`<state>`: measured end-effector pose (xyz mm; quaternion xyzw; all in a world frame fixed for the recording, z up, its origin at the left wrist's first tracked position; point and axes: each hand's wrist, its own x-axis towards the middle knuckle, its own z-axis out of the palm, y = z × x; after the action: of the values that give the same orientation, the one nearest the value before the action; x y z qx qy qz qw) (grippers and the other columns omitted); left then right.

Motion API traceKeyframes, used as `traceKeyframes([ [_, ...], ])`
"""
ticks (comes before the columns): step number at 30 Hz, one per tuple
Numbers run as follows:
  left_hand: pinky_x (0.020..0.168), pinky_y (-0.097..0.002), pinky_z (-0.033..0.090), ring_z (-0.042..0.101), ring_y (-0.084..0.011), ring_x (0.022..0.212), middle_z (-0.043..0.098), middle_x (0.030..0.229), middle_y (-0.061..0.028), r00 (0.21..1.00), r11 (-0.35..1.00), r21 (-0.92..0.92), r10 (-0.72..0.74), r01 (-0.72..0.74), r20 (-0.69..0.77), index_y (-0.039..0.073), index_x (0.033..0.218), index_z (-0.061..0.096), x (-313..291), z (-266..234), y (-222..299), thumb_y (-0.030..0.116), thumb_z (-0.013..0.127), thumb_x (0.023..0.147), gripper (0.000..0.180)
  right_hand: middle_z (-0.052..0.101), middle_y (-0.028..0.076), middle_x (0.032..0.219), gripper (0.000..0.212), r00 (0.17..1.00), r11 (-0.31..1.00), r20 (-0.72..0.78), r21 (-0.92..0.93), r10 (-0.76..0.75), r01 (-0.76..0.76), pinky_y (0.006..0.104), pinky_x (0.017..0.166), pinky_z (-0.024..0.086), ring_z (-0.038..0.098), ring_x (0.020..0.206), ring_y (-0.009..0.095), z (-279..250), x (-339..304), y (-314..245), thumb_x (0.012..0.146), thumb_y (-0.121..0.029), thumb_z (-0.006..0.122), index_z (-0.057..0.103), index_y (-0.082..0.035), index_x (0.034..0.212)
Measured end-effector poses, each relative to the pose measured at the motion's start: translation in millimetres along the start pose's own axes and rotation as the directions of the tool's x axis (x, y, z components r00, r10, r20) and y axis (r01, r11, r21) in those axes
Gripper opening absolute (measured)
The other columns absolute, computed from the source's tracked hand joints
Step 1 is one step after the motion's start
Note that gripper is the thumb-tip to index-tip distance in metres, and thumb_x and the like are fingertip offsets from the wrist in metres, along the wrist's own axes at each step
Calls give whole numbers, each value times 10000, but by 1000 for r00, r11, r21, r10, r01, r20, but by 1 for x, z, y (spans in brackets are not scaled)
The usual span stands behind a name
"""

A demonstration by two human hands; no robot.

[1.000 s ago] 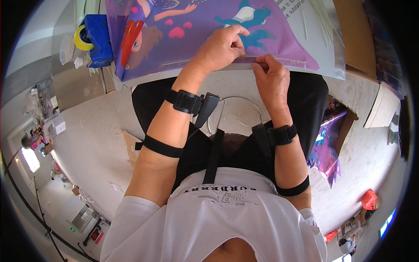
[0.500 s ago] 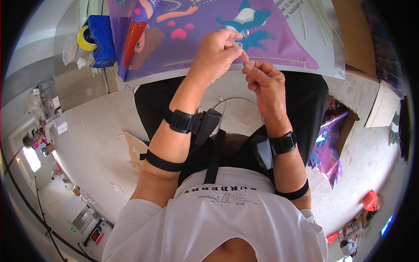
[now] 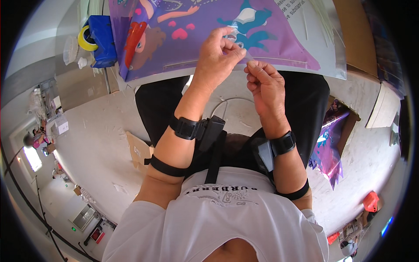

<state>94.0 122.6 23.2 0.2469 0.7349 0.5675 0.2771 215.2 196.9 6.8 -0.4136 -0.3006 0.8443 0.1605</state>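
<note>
Both of my hands work above a purple printed plastic sheet (image 3: 205,43) with a cartoon figure, pink hearts and teal shapes. My left hand (image 3: 218,56) is closed in a pinch, and small clear plastic pieces (image 3: 235,37) show at its fingers. My right hand (image 3: 265,81) pinches the lower end of a thin, see-through strip (image 3: 249,56) that runs up to my left fingertips. What exactly the clear pieces are is too small to tell.
At the far left sits a blue tape dispenser (image 3: 103,41) with a yellow tape roll (image 3: 87,38). Thin pale strips (image 3: 301,24) lie at the far right beside a cardboard box (image 3: 355,35). On the floor, right of my legs, a box holds purple printed film (image 3: 326,150).
My hands have drawn slightly apart, so more of the clear strip shows between them. My left forearm has shifted a little to the right.
</note>
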Motion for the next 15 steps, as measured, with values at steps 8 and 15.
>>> traceKeyframes([
  [8,666,-235,454,540,-88,680,627,734,-26,993,985,121,120,-121,22,-38,1152,511,8,2,-4,-38,639,744,429,630,61,775,133,987,979,-18,135,159,-155,194,525,378,496,627,64,-6,-7,6,862,-108,634,642,19,900],
  [15,660,-247,454,544,-115,657,602,694,-32,963,969,212,68,-126,262,-9,1128,532,27,-6,-9,-57,616,729,411,634,71,760,159,979,977,-79,-90,187,-194,189,479,361,486,582,62,-20,-11,5,842,-102,632,634,40,912],
])
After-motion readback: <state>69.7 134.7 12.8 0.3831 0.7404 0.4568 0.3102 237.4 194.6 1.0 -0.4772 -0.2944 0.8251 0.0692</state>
